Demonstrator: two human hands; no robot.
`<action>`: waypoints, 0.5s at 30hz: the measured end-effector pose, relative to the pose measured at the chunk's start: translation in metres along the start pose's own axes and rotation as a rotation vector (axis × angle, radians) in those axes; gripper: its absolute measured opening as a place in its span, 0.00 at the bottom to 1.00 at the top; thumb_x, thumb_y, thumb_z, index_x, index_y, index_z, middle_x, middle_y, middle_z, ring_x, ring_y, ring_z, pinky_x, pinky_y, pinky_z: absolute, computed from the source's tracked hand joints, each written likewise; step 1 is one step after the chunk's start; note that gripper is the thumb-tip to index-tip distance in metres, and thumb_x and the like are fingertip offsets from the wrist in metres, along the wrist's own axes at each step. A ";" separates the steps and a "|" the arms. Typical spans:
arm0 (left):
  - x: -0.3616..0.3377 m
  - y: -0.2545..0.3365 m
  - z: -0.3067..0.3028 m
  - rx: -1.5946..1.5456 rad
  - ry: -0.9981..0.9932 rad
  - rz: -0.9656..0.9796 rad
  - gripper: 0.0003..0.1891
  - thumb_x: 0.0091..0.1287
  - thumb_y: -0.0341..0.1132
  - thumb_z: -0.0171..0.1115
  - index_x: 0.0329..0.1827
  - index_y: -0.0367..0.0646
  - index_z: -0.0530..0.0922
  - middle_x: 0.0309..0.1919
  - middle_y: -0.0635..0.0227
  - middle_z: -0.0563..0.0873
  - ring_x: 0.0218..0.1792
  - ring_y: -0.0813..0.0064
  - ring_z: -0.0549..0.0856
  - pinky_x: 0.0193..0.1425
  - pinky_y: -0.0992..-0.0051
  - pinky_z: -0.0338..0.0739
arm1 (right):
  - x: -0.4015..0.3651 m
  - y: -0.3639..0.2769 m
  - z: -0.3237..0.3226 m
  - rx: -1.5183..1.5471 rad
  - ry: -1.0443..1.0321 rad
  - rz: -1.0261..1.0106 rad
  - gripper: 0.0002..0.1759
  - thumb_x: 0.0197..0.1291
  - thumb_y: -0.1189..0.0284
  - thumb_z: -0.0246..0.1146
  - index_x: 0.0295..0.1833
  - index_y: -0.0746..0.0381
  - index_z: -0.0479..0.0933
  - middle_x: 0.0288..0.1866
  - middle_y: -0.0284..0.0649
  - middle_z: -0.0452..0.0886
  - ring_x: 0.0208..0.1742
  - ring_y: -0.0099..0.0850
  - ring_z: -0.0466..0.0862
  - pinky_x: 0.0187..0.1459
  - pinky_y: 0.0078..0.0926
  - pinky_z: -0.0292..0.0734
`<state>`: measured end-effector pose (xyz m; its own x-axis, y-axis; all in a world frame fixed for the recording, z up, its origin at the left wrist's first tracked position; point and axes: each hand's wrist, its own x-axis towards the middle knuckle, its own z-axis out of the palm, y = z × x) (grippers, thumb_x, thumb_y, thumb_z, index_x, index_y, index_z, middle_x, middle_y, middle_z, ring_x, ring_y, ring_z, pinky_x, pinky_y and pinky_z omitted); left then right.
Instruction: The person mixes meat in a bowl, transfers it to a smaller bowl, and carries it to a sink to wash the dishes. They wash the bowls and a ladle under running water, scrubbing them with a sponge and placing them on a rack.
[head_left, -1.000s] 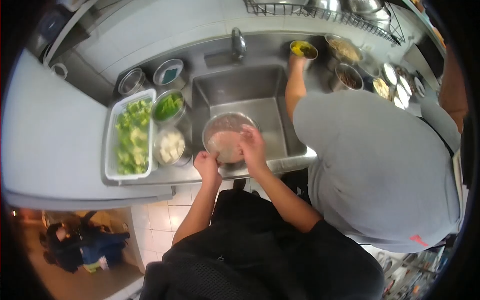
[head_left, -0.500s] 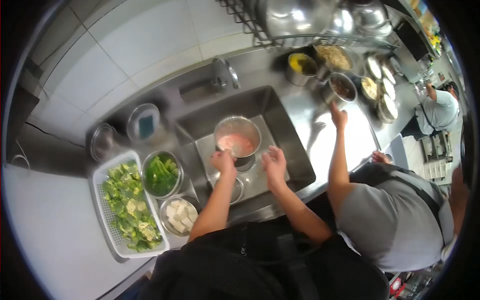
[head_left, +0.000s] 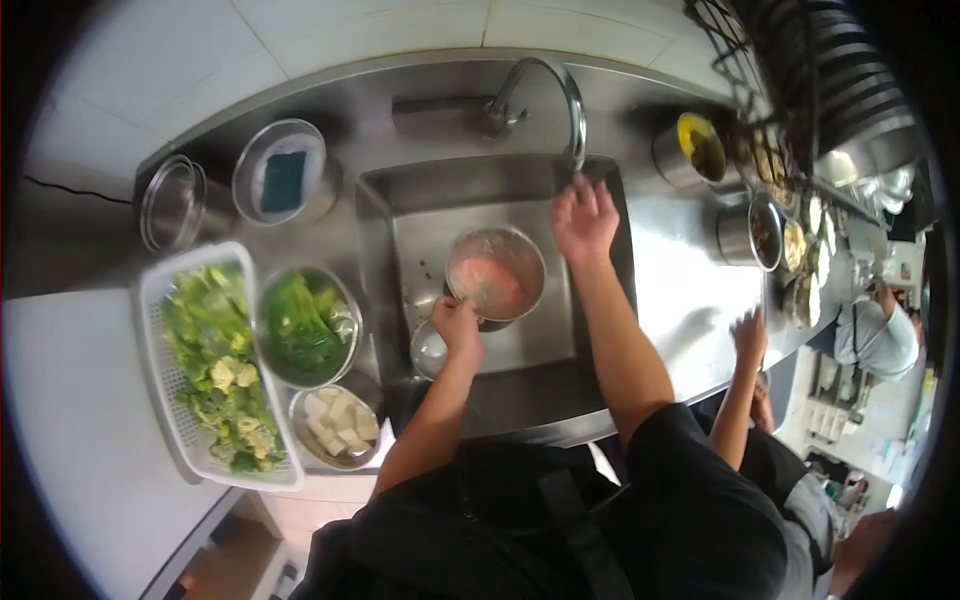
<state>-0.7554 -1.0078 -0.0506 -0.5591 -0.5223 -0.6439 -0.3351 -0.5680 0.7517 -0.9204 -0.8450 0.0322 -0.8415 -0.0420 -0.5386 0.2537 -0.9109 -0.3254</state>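
View from above of a steel sink (head_left: 600, 330) set into a steel counter (head_left: 680, 290). A round metal bowl (head_left: 497, 275) holding something pink and wet stands on the sink floor, near the middle, in front of the spout and a little to its left. The person's left hand (head_left: 457, 322) is closed on the bowl's near rim, thumb over the edge, which seems to keep it steady and slightly tipped. The right hand (head_left: 583, 215) is open and empty, fingers spread, raised just under the curved tap (head_left: 560, 95), near the spout, as if placed to meet water; no stream shows clearly.

To the left, well clear of the sink, prepared food waits in a row: a white basket (head_left: 150, 290) of broccoli, a metal dish of greens (head_left: 305, 325) beside it, and a smaller dish of white cubes (head_left: 335, 425) in front. Behind these sits a tin with a sponge (head_left: 283, 182). To the right, a pot with yellow contents (head_left: 693, 145) stands on the counter. A co-worker's hand (head_left: 748, 335) rests flat on the counter's right edge, apart from the sink.
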 end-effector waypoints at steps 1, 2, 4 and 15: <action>0.017 -0.015 0.006 -0.012 -0.064 -0.030 0.11 0.52 0.21 0.60 0.26 0.43 0.66 0.20 0.69 0.74 0.17 0.78 0.74 0.20 0.74 0.71 | -0.009 0.001 -0.006 0.000 0.064 0.017 0.20 0.70 0.53 0.52 0.48 0.59 0.77 0.27 0.36 0.74 0.28 0.30 0.75 0.29 0.24 0.70; 0.025 -0.020 0.019 -0.045 -0.049 -0.051 0.11 0.52 0.21 0.60 0.26 0.43 0.66 0.20 0.69 0.74 0.17 0.78 0.74 0.20 0.74 0.71 | -0.019 0.002 -0.020 -0.046 0.032 0.025 0.19 0.70 0.53 0.53 0.48 0.59 0.77 0.27 0.36 0.74 0.28 0.30 0.75 0.29 0.24 0.71; 0.041 -0.031 0.048 0.055 -0.297 -0.052 0.11 0.52 0.21 0.61 0.27 0.42 0.66 0.21 0.68 0.73 0.19 0.77 0.74 0.21 0.72 0.70 | -0.039 0.003 -0.058 -0.119 0.003 0.062 0.18 0.70 0.55 0.54 0.47 0.59 0.77 0.27 0.34 0.75 0.28 0.29 0.75 0.31 0.22 0.72; 0.123 -0.176 0.131 0.126 -0.342 -0.112 0.10 0.54 0.24 0.65 0.36 0.40 0.73 0.28 0.69 0.78 0.27 0.78 0.77 0.27 0.74 0.71 | -0.114 -0.039 -0.177 -0.351 0.262 0.209 0.17 0.72 0.58 0.51 0.43 0.58 0.78 0.26 0.32 0.76 0.26 0.28 0.72 0.26 0.23 0.64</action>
<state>-0.8645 -0.8887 -0.2436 -0.7274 -0.2064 -0.6544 -0.4876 -0.5156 0.7046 -0.7502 -0.7319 -0.0316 -0.6182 -0.0634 -0.7834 0.5881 -0.6986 -0.4075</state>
